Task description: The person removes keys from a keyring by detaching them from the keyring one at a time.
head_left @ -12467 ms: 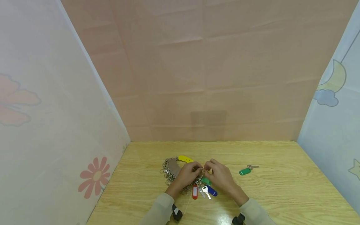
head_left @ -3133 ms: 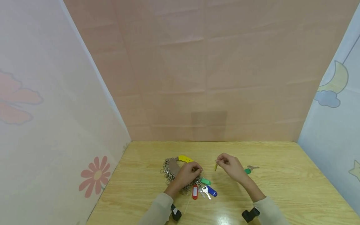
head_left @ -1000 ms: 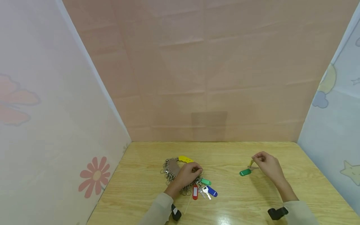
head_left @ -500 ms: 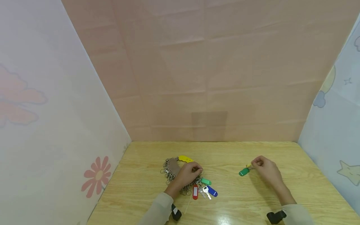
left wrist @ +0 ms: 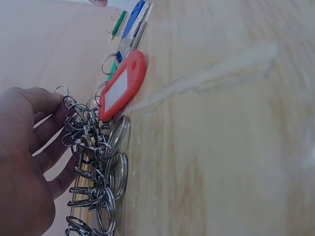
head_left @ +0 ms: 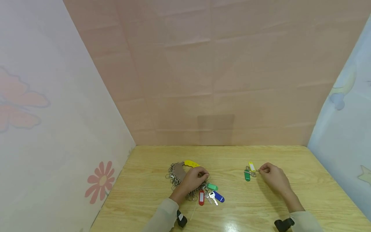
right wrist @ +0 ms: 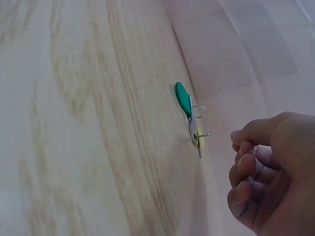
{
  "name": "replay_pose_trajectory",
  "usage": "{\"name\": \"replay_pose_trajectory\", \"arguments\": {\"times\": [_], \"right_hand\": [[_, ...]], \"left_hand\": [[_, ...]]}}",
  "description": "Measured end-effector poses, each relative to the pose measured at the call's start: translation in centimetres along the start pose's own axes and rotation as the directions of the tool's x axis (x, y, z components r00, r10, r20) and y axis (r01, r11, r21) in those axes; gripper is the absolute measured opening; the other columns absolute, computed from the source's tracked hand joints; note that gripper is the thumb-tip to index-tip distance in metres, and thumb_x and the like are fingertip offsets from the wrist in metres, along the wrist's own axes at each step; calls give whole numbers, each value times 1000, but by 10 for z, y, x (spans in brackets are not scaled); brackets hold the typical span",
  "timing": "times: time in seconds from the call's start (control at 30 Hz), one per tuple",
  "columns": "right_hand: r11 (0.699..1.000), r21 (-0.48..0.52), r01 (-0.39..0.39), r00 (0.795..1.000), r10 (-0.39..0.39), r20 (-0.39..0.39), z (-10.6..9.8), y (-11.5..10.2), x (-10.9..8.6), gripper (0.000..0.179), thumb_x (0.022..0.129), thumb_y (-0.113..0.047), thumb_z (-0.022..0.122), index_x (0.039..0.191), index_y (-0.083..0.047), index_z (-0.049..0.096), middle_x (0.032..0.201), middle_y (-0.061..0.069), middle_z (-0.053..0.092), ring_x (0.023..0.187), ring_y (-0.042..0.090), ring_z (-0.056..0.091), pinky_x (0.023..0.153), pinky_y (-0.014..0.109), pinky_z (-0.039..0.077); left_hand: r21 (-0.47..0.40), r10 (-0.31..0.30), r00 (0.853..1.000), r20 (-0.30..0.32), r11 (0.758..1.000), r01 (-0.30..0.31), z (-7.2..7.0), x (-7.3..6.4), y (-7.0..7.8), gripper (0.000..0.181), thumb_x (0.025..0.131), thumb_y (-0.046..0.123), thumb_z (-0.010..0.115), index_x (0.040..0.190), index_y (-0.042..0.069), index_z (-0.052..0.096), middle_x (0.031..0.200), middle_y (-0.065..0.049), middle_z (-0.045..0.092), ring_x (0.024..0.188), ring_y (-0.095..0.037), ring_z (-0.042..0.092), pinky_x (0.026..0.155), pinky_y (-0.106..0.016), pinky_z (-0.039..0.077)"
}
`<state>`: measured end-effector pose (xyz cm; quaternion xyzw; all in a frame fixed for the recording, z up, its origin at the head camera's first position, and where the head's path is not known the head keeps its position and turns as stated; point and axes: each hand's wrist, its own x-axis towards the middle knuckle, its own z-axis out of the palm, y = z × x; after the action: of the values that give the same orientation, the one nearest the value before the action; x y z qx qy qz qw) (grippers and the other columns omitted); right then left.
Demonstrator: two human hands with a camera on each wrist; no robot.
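Left hand (head_left: 192, 178) pinches the ring bunch (left wrist: 93, 152); right of it, right hand (head_left: 275, 178), fingertips together, could scatter keys (head_left: 250, 174) by brushing them.

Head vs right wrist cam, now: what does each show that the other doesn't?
Head only: left hand at the key rings, yellow handle, red tag, blue tag, flower-print wall.
Right wrist only: palm side of the right hand, its curled lower fingers, a gap between fingertips and keys.
Both: right hand, dark green tag, yellow tag, tabletop, backdrop.
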<state>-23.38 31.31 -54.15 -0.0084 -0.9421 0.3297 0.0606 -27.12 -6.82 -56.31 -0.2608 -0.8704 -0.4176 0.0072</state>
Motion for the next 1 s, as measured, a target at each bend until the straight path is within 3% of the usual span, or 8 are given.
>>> {"name": "replay_pose_trajectory", "arguments": {"times": [0.33, 0.6, 0.87, 0.97, 1.0], "right_hand": [[999, 51, 6, 1000, -6, 7, 5, -9, -3, 23, 107, -20, 61, 112, 0, 70, 93, 8, 72, 69, 16, 55, 58, 28, 44], [992, 91, 87, 996, -90, 27, 18, -32, -5, 21, 106, -21, 66, 110, -1, 71, 94, 8, 74, 77, 13, 62, 65, 24, 50], [982, 122, 145, 987, -153, 56, 42, -58, -7, 10, 103, -17, 69, 102, -8, 71, 85, 3, 70, 70, 9, 57, 63, 28, 49], [982, 101, 159, 984, -166, 66, 54, -65, -7, 7, 102, -17, 70, 100, -11, 72, 82, -2, 69, 67, 7, 55, 96, 42, 58], [982, 95, 161, 983, -168, 75, 57, -67, -7, 6, 101, -17, 71, 99, -12, 72, 82, -4, 69, 67, 6, 54, 96, 45, 57]], "left_hand": [[-5, 7, 1000, 2, 1000, -7, 0, 1, 0, 13, 105, 25, 71, 107, 16, 80, 104, 5, 77, 93, 1, 65, 84, -23, 57], [-2, -16, 1000, -4, 1000, 16, 0, 1, 0, 13, 105, 27, 70, 107, 18, 79, 104, 7, 77, 92, 1, 64, 84, -23, 56], [-8, -2, 1000, -9, 1000, 2, -1, 1, -1, 13, 105, 25, 70, 107, 15, 79, 104, 4, 77, 92, -2, 65, 83, -23, 56], [-10, -6, 1000, -4, 1000, 6, -2, 1, 0, 14, 105, 25, 70, 108, 14, 79, 104, 4, 77, 93, -2, 65, 83, -22, 56], [-11, -9, 1000, 0, 1000, 9, -2, 1, 0, 15, 106, 25, 70, 108, 14, 79, 105, 4, 77, 92, -2, 65, 83, -22, 56]]}}
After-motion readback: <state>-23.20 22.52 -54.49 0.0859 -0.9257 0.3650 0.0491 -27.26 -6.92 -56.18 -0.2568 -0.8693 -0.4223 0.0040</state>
